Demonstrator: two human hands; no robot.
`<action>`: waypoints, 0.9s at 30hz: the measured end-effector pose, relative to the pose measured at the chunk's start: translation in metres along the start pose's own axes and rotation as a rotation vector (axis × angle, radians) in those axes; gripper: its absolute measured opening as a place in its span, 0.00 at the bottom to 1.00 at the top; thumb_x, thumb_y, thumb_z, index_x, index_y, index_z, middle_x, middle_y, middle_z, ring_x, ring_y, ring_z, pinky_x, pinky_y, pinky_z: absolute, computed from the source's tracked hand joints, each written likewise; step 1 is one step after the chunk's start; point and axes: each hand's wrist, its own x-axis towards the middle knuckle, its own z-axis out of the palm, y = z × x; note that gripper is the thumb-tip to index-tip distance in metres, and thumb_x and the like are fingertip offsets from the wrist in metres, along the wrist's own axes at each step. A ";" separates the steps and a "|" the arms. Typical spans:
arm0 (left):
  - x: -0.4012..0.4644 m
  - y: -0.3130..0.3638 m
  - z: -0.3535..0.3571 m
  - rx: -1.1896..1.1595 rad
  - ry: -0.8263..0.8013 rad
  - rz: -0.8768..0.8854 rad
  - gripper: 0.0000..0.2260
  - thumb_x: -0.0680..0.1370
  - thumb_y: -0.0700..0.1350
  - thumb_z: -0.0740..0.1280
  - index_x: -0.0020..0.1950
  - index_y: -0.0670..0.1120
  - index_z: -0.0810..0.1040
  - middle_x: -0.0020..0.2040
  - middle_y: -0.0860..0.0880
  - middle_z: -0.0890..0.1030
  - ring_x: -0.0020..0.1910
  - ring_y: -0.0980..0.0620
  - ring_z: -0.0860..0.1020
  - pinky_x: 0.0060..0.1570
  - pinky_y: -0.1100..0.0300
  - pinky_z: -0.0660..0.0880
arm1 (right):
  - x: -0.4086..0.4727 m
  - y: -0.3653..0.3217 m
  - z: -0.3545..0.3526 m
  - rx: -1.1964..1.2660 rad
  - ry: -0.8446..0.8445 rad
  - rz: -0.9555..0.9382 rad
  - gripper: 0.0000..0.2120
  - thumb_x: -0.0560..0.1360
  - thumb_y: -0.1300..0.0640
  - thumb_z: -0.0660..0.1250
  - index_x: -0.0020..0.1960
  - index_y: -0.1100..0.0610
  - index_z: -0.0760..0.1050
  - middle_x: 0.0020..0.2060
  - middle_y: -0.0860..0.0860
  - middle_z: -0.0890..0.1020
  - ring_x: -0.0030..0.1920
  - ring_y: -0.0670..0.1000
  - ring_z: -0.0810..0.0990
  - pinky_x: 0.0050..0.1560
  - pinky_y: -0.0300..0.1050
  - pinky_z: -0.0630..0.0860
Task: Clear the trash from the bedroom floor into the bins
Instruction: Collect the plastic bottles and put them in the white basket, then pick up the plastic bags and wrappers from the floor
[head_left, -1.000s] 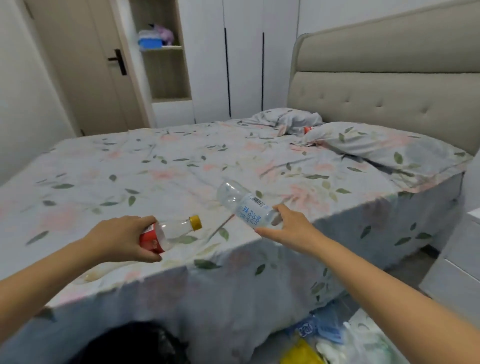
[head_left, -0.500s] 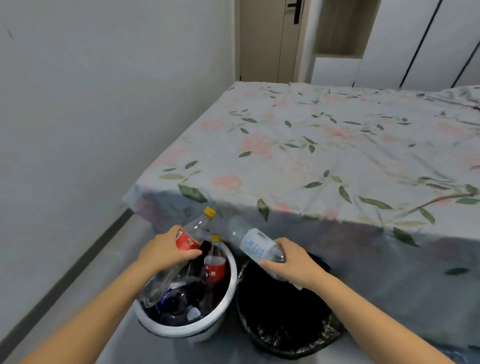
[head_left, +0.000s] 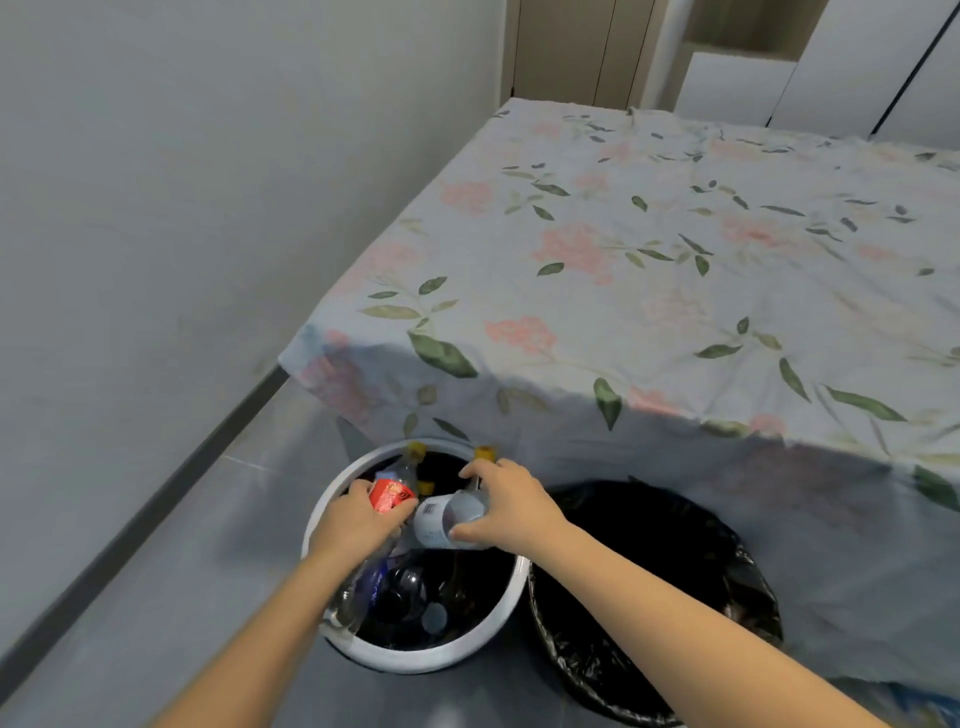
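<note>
While both hands hang over the white bin (head_left: 332, 642), left hand (head_left: 358, 522) fingers wrap the red-label bottle (head_left: 390, 494); right hand (head_left: 501, 504) pinches the clear bottle (head_left: 447, 519). Neither dropped yet. Black-lined bin (head_left: 748, 613) alongside, bed (head_left: 675, 249) beyond.

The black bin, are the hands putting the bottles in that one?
No, both hands, left hand and right hand, hold their bottles over the white bin, beside the black bin.

Over the white bin (head_left: 332, 525) — left hand (head_left: 358, 519) gripping a red-labelled bottle (head_left: 390, 496), right hand (head_left: 506, 506) pinching a clear bottle (head_left: 447, 519) — fingers nearly touching.
</note>
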 end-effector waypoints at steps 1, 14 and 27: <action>0.001 -0.001 0.004 0.025 -0.020 -0.014 0.31 0.69 0.65 0.69 0.62 0.44 0.72 0.58 0.43 0.79 0.54 0.42 0.78 0.53 0.52 0.75 | 0.002 0.000 0.003 0.022 0.024 -0.005 0.30 0.64 0.43 0.73 0.64 0.49 0.73 0.58 0.49 0.75 0.59 0.51 0.75 0.55 0.47 0.74; 0.012 0.016 -0.042 0.219 -0.043 0.052 0.29 0.66 0.65 0.69 0.57 0.46 0.77 0.54 0.45 0.82 0.49 0.45 0.79 0.49 0.53 0.77 | -0.021 0.035 -0.013 0.280 -0.003 0.115 0.23 0.72 0.36 0.62 0.58 0.51 0.77 0.55 0.49 0.81 0.56 0.50 0.78 0.53 0.45 0.74; -0.110 0.235 0.066 0.580 -0.267 0.764 0.15 0.76 0.58 0.62 0.60 0.54 0.75 0.55 0.55 0.80 0.52 0.52 0.78 0.44 0.57 0.74 | -0.186 0.202 -0.099 -0.117 0.121 0.422 0.16 0.79 0.51 0.55 0.53 0.59 0.77 0.50 0.56 0.82 0.51 0.60 0.79 0.42 0.49 0.73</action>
